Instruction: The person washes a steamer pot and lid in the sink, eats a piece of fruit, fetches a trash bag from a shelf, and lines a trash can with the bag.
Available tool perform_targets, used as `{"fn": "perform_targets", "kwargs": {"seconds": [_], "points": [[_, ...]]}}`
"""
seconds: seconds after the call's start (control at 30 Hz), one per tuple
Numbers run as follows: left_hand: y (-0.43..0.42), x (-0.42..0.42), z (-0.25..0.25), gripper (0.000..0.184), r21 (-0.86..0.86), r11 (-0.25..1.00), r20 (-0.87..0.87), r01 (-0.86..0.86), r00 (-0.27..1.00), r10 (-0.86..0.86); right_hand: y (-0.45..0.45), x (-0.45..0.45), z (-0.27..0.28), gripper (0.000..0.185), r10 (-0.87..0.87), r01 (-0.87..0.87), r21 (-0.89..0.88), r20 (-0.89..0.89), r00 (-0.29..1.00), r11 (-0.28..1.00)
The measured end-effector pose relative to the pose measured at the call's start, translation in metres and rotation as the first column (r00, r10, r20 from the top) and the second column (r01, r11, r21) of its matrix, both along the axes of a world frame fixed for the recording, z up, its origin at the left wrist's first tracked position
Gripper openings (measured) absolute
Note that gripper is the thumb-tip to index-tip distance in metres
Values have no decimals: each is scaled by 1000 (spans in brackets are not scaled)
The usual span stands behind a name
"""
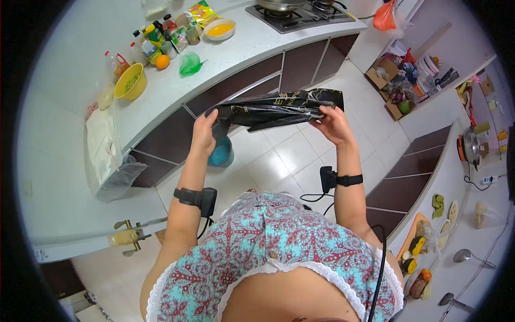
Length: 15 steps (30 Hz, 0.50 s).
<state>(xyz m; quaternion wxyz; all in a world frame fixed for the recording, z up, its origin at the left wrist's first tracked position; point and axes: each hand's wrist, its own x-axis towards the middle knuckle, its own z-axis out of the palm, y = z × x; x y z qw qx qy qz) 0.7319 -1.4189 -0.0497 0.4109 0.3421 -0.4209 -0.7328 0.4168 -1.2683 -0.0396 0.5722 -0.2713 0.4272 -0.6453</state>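
Note:
A black plastic bag (279, 109) with gold print is stretched sideways in the air between both hands. My left hand (205, 131) pinches its left end, the thumb on top. The right end is gripped by my right hand (333, 126), with the thumb on the near side of the plastic. Below the bag, close to my left hand, a blue bin (221, 153) stands on the tiled floor.
A curved white counter (236, 56) ahead holds a yellow basin (131, 82), an orange (162, 61), bottles, a bowl (220, 29) and a stove (300, 19). Cardboard boxes (382, 72) sit at back right. Cut vegetables lie on the right counter. A door handle (129, 238) is at left.

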Motion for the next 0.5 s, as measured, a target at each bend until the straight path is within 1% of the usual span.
{"fn": "perform_targets", "kwargs": {"seconds": [0.03,0.07,0.1,0.13,0.2,0.23,0.27,0.33,0.37,0.4,0.43,0.47,0.5], "points": [[1,0,3,17,31,999,-43,23,999,-22,-5,4,-3,33,-82,96,-56,210,974,994],[3,0,5,17,61,997,-85,47,995,-42,-10,9,-7,35,-146,200,-90,415,898,976],[6,-4,5,17,87,994,-98,70,993,-62,-11,23,-1,45,-33,156,-163,580,814,974],[5,-7,-4,17,122,986,-99,118,989,-106,-10,38,1,48,95,69,-240,608,788,968],[8,-19,-19,19,186,974,-213,128,973,-87,-15,59,-22,47,117,38,-234,614,780,971],[13,-21,-10,23,209,965,-222,160,968,-113,-16,64,-36,47,48,36,-136,564,824,990],[10,-20,-10,23,211,963,-222,166,968,-118,-16,60,-46,41,44,18,-111,531,846,994],[0,-10,-12,25,160,972,-278,170,953,-121,-8,54,-32,36,-43,45,1,352,935,999],[-5,-2,-11,24,190,962,-348,196,930,-120,-4,46,-30,36,-52,55,3,353,934,998],[-6,5,-2,25,219,960,-356,172,931,-85,0,37,-30,34,-69,75,-10,260,963,997],[-12,14,-6,26,184,972,-341,147,937,-78,5,31,-29,32,-89,94,-22,165,982,995],[-20,23,-11,28,145,982,-328,123,942,-70,11,28,-28,32,-99,103,-18,164,981,994],[-22,28,-14,28,149,980,-329,130,941,-75,16,27,-23,33,-104,107,-22,110,988,994]]}}
